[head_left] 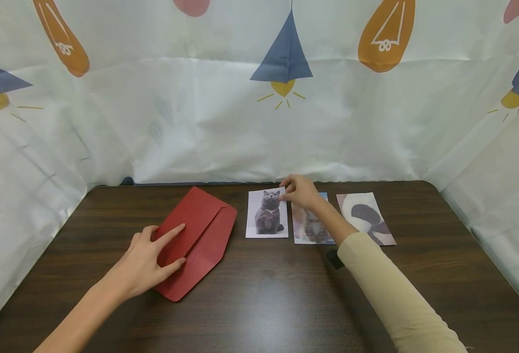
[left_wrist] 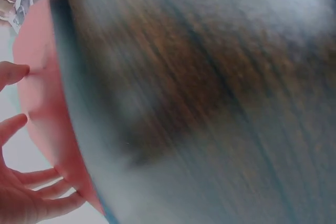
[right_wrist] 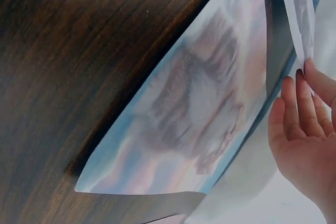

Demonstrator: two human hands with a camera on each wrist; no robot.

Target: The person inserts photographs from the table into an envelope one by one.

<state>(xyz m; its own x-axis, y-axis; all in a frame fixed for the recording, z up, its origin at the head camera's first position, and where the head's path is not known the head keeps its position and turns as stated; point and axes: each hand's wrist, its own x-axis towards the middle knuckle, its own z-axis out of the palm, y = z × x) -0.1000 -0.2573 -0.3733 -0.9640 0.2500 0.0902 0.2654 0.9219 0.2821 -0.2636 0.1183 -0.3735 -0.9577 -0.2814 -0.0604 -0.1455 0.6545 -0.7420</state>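
On the left of the table lies a red envelope [head_left: 197,211], tilted, its long flap facing right. My left hand [head_left: 142,262] rests on it with fingers spread; in the left wrist view the fingertips touch the red paper [left_wrist: 44,93]. At the back middle is a photo of a sitting grey cat [head_left: 265,213]. My right hand [head_left: 302,191] pinches this photo by its upper right edge between thumb and fingers, as the right wrist view also shows. Beneath the right wrist lies a photo of a tabby kitten [head_left: 303,228], partly hidden by the arm.
A third photo [head_left: 367,213], with a dark and white picture, lies right of the kitten photo and is partly covered by the sleeve [head_left: 387,289]. Behind the dark wooden table [head_left: 259,314] hangs a white curtain [head_left: 219,117] printed with lamps.
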